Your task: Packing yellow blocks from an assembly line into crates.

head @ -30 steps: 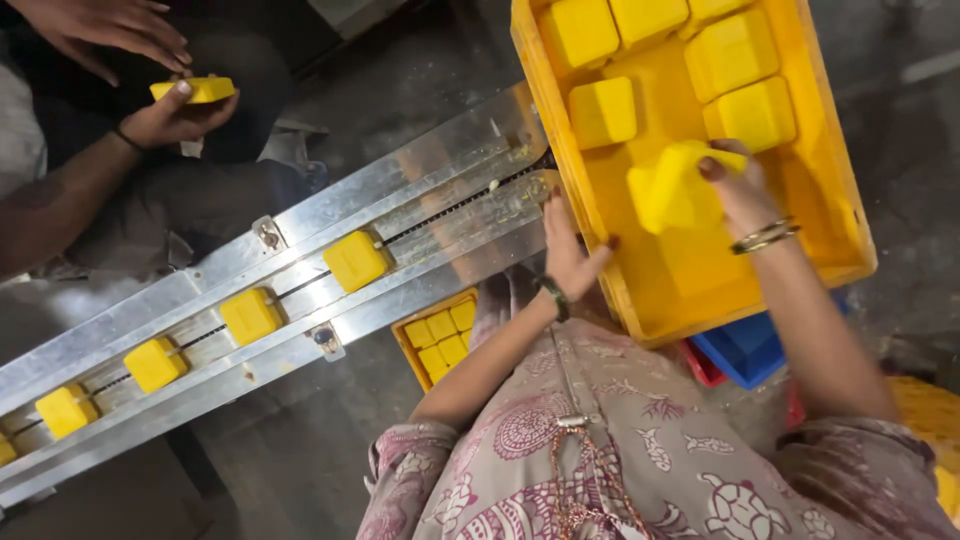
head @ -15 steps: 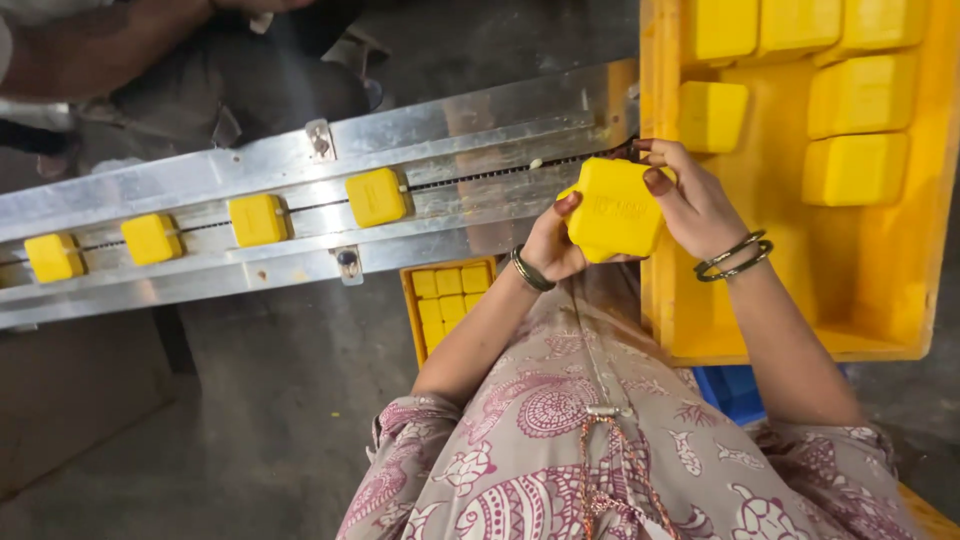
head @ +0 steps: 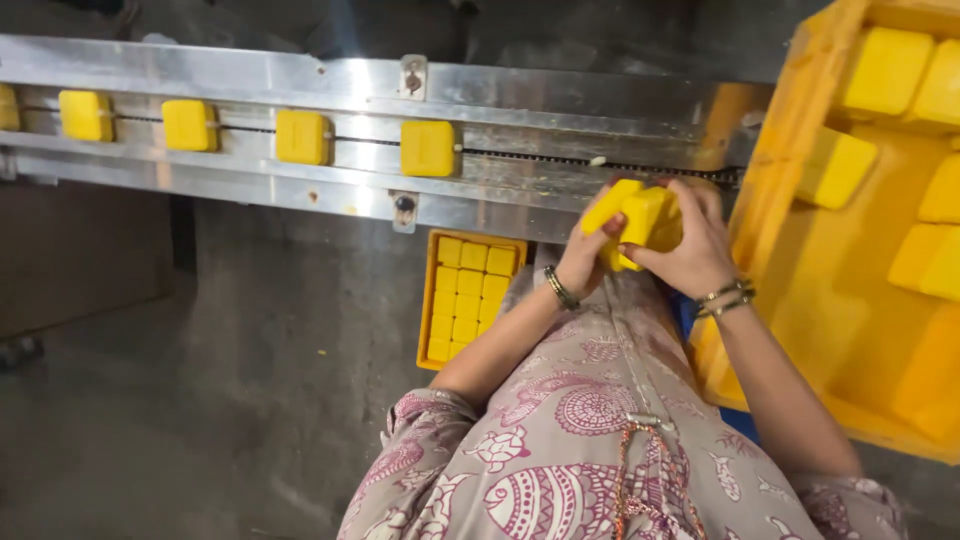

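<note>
Yellow blocks (head: 640, 222), a small cluster, are held in both hands just at the near edge of the metal conveyor (head: 560, 95), right beside the big yellow crate (head: 775, 170). Left hand (head: 583, 258) cups them from below and the side, fingers closed on them; right hand (head: 692, 245) wraps over the top and far side, also closed on them. Two-hand grip looks like it keeps loose blocks squared together.

Four single blocks (head: 428, 148) sit spaced along the conveyor's chain track, one per pitch. More blocks lie loose in the crate. A small orange tray (head: 432, 300) on the floor under the conveyor is packed in a tight grid.

Hard to tell: exact count in the hands, since fingers cover the joints. Crate is cut off at right and top. A fifth block is clipped at the left edge. The tray's near corner is hidden by the left forearm. A blue item under the crate is mostly covered.
</note>
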